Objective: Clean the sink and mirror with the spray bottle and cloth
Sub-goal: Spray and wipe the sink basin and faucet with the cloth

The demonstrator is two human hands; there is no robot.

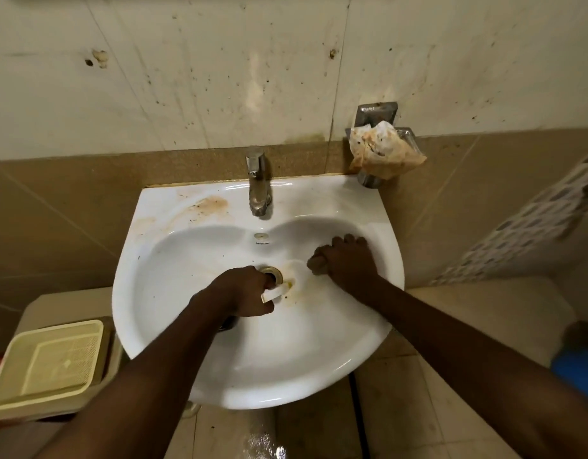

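The white sink (186, 326) fills the middle of the view, with brown stains on its back left ledge (208, 205) and a yellowish stain beside the drain (273, 271). My left hand (244, 293) is closed on what looks like the spray bottle; its white tip (272, 293) points at the drain and a dark part shows under the wrist. My right hand (344, 260) is a closed fist pressed on the right slope of the basin. No cloth shows in it. The mirror is out of view.
A steel tap (258, 183) stands at the back of the sink. A wall holder with crumpled stained paper (382, 150) hangs to the right. A cream plastic tray (44, 362) sits at lower left, something blue (580, 369) at right. The tiled wall is spattered.
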